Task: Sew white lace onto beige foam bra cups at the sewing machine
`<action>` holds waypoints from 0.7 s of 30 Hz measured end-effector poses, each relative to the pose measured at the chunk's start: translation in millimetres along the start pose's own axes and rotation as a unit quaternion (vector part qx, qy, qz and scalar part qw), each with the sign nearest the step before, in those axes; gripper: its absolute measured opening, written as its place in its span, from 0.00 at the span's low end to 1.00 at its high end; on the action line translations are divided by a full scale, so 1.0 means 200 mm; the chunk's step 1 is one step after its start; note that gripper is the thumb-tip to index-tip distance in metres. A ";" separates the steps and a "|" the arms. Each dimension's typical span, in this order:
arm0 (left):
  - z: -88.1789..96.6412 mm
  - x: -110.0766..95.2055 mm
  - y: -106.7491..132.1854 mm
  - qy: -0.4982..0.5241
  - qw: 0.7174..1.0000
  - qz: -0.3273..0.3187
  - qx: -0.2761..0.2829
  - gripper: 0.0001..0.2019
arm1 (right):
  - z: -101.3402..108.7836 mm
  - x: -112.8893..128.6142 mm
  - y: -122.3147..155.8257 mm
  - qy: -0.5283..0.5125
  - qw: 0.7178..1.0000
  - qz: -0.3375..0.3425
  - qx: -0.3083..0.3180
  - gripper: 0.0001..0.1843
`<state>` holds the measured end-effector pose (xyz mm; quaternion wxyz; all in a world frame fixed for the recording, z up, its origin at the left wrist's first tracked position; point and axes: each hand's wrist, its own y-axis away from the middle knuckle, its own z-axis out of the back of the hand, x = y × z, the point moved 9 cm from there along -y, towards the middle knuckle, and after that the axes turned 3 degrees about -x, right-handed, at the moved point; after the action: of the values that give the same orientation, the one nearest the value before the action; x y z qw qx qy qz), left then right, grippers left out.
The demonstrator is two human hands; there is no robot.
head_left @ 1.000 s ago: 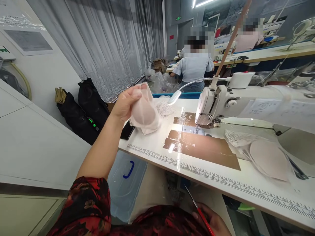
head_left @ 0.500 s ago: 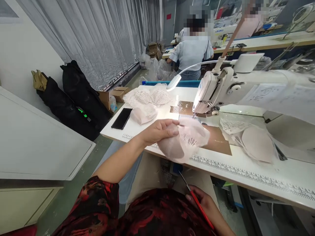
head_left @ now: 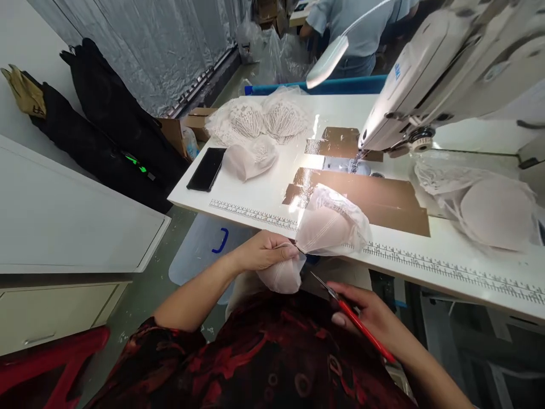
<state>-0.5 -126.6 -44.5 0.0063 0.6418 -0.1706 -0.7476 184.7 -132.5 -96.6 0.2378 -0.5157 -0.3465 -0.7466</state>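
Observation:
My left hand (head_left: 268,251) is closed on a pale pink bra (head_left: 327,228), pinching it between its two cups. One cup rests on the table's front edge; the other hangs below the hand, over my lap. My right hand (head_left: 361,309) wraps round a slim tool with a red handle (head_left: 368,332) and a thin pointed metal tip. This tip points up and left towards the bra, a short way off it. The tool's exact kind is hard to make out. Behind the bra stands a white sewing machine (head_left: 409,85), its needle area lit.
More lace bra pieces (head_left: 259,122) lie on the white table (head_left: 255,190) at the back left, beside a black phone (head_left: 206,169). Padded cups (head_left: 489,213) sit at the right. Brown tape (head_left: 374,199) covers part of the tabletop. Beyond the table is another person (head_left: 360,31).
My left hand has brought the bra down and towards me, away from the machine's needle area. My right hand has risen with the red-handled tool, closer to the bra. The view has tilted down.

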 end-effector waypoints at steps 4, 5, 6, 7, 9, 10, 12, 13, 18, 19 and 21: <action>0.02 0.02 0.03 -0.075 0.996 -0.031 -0.035 0.21 | -0.06 0.02 -0.08 -0.043 0.998 -0.012 0.040 0.32; 0.02 0.03 0.04 -0.073 0.996 -0.028 -0.041 0.21 | -0.08 0.02 -0.08 -0.052 0.997 -0.017 0.050 0.32; 0.03 0.04 0.05 -0.066 0.997 -0.024 -0.044 0.19 | -0.09 0.02 -0.09 -0.056 0.997 -0.020 0.056 0.32; 0.03 0.05 0.06 -0.058 0.997 -0.021 -0.046 0.18 | -0.09 0.02 -0.09 -0.056 0.996 -0.021 0.059 0.32; 0.03 0.07 0.07 -0.044 0.998 -0.015 -0.043 0.15 | -0.10 0.04 -0.10 -0.051 0.997 -0.014 0.063 0.31; 0.03 0.08 0.08 -0.041 0.998 -0.012 -0.041 0.14 | -0.10 0.05 -0.11 -0.047 0.997 -0.009 0.065 0.31; 0.03 0.10 0.08 -0.031 0.999 -0.001 -0.032 0.13 | -0.10 0.08 -0.12 -0.037 0.997 0.004 0.071 0.30; 0.03 0.11 0.08 -0.024 0.999 0.005 -0.023 0.14 | -0.11 0.09 -0.13 -0.030 0.997 0.009 0.075 0.30; -0.02 0.14 0.08 0.007 0.998 0.009 0.064 0.18 | -0.12 0.12 -0.16 0.020 0.997 0.030 0.075 0.31; -0.03 0.14 0.08 0.002 0.997 -0.003 0.077 0.18 | -0.12 0.12 -0.17 0.036 0.996 0.040 0.073 0.31; -0.04 0.14 0.09 -0.004 0.996 -0.019 0.091 0.17 | -0.12 0.14 -0.19 0.069 0.993 0.061 0.069 0.29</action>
<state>-2.0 -151.8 -67.2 -0.0672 0.6398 -0.2255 -0.7316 134.3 -126.4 -86.6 0.3413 -0.4648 -0.3483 -0.7390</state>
